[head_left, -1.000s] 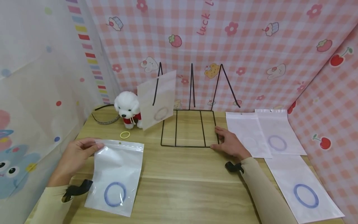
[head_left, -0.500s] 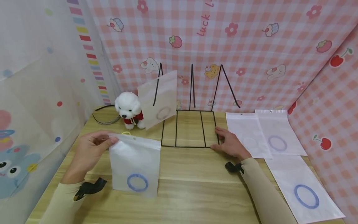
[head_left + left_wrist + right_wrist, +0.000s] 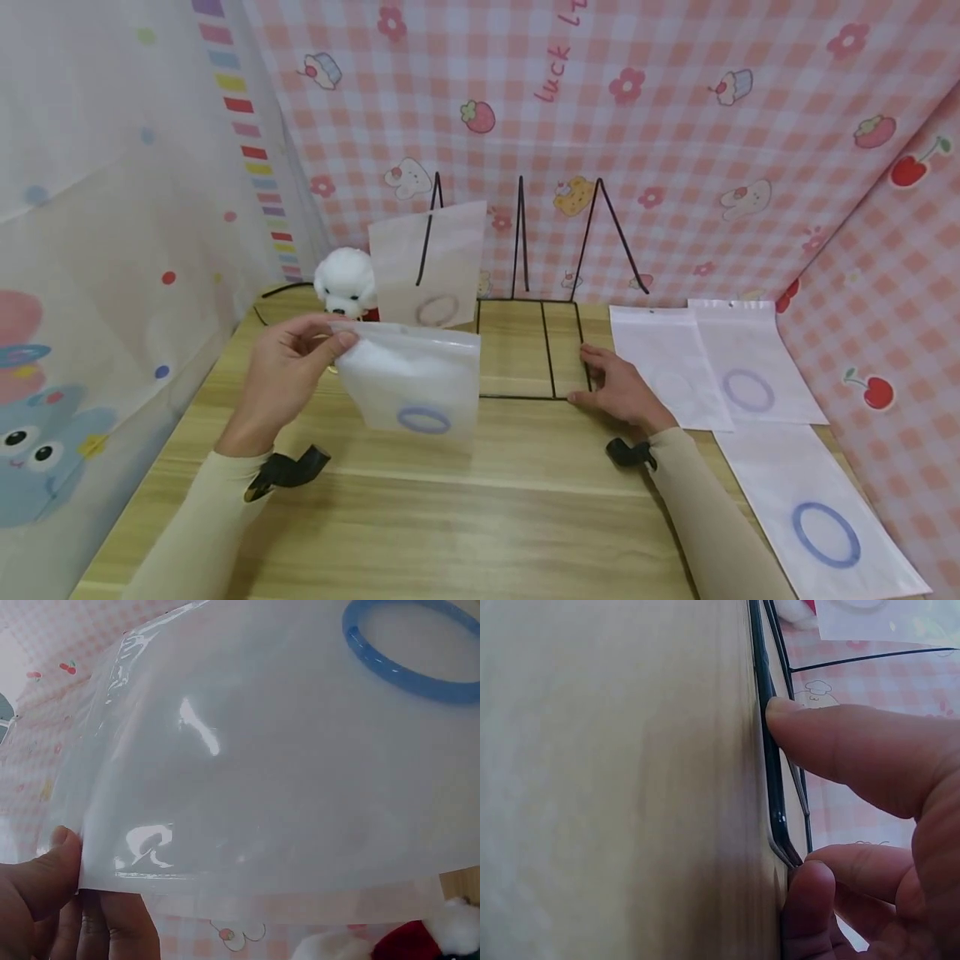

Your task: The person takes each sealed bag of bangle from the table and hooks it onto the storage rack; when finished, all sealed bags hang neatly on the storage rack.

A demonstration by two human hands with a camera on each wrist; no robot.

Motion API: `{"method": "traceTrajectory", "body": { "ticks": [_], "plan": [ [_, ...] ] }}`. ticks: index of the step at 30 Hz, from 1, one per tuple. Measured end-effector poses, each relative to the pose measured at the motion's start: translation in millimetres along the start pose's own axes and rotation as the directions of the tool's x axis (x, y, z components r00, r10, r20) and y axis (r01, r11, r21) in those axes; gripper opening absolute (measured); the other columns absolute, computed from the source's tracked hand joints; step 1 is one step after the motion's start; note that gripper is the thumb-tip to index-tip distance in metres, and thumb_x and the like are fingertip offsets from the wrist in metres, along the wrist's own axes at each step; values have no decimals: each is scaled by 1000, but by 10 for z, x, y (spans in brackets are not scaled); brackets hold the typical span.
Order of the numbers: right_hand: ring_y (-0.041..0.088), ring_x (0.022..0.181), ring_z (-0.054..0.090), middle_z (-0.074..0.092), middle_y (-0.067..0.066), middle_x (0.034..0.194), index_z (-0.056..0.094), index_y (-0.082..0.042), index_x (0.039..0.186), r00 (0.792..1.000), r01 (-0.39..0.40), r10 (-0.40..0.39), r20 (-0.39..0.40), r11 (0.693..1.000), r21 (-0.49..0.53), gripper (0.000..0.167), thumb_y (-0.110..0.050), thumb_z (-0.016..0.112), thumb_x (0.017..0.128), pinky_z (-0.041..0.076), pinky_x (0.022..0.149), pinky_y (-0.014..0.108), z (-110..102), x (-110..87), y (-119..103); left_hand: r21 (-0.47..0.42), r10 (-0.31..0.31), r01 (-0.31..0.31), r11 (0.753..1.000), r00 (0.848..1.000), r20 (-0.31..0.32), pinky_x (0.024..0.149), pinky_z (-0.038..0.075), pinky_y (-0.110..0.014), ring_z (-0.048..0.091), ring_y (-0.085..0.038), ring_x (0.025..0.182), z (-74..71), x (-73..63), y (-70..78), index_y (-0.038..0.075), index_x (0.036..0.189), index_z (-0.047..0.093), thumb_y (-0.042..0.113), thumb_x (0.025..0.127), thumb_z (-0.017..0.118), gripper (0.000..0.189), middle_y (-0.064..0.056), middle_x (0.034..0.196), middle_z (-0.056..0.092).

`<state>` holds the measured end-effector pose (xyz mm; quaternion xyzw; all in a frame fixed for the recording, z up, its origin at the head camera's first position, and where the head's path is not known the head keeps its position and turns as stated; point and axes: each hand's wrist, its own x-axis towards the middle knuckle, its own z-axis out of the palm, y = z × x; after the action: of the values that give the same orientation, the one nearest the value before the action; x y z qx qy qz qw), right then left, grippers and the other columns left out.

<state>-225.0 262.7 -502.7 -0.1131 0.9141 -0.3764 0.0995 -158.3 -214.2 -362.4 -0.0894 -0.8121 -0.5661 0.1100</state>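
So the left hand, pinching the white pouch by its top edge, has swung it rightward, blue ring and all. It's now up by the wire rack, so I'd say they're nearly lined up, though I can't tell if they touch. Right hand hasn't budged, gripping the rack's front right corner.

You wear long, close-fitting sleeves, both plain beige fabric: L sleeve and R sleeve, each w/ its cuff ending at the wrist. Your L hand and R hand are bare. Near each cuff, a blk. unit projects via an opening in the fabric: L wrist unit, bent like a pipe elbow; R wrist unit, shorter in head-cam view, w/ rounded end.
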Motion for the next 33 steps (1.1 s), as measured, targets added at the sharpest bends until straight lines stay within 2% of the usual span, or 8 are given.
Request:
{"method": "traceTrajectory", "body": {
  "ticks": [6, 15, 18, 25, 29, 33],
  "plan": [
    [39, 139, 52, 30, 10, 174, 37, -2, 163, 1000, 5, -5, 1, 1000, 2, 93, -34, 86, 90, 48, 109, 56, 16, -3, 14, -1, 32, -32, 999, 999, -38, 67, 57, -19, 67, -6, 80, 122, 151, 80, 5, 115, 78, 26, 98, 78, 27, 12, 95, 73],
    [40, 139, 51, 30, 11, 174, 37, -1, 163, 1000, 18, -18, -3, 1000, 0, 93, -34, 86, 91, 48, 109, 56, 9, 2, 20, -63, 61, -68, 996, 993, -98, 64, 59, -21, 75, -3, 85, 171, 360, 173, 7, 105, 80, 24, 97, 80, 19, 10, 100, 75],
    [40, 138, 52, 30, 12, 173, 37, -1, 162, 1000, 18, -18, -5, 1000, -8, 93, -35, 85, 91, 48, 108, 56, 3, 0, 26, -70, 59, -67, 995, 992, -108, 64, 59, -21, 75, -3, 88, 182, 418, 171, 8, 104, 80, 22, 97, 80, 16, 9, 103, 75],
    [39, 137, 52, 30, 13, 173, 37, 0, 162, 1000, 19, -19, -7, 1000, -9, 92, -34, 85, 91, 49, 107, 55, -25, -1, 7, -66, 18, -26, 997, 993, -115, 68, 61, -20, 75, -2, 90, 234, 544, 136, -1, 112, 77, 25, 98, 79, 30, 8, 107, 72],
    [41, 140, 51, 29, 12, 174, 37, 0, 162, 1000, 9, -9, -6, 1000, 5, 93, -33, 86, 90, 47, 111, 57, -17, 6, 9, -104, 6, -19, 994, 992, -125, 69, 62, -22, 76, -3, 88, 285, 622, 124, -1, 112, 76, 25, 97, 79, 29, 7, 103, 74],
    [41, 140, 50, 30, 13, 173, 38, 0, 162, 1000, 16, -16, -13, 1000, 13, 92, -33, 86, 90, 46, 112, 58, 3, 5, 15, -124, 26, -44, 991, 989, -146, 71, 62, -21, 76, -5, 85, 329, 695, 101, 2, 111, 78, 24, 97, 80, 27, 9, 96, 76]
  ]
}}
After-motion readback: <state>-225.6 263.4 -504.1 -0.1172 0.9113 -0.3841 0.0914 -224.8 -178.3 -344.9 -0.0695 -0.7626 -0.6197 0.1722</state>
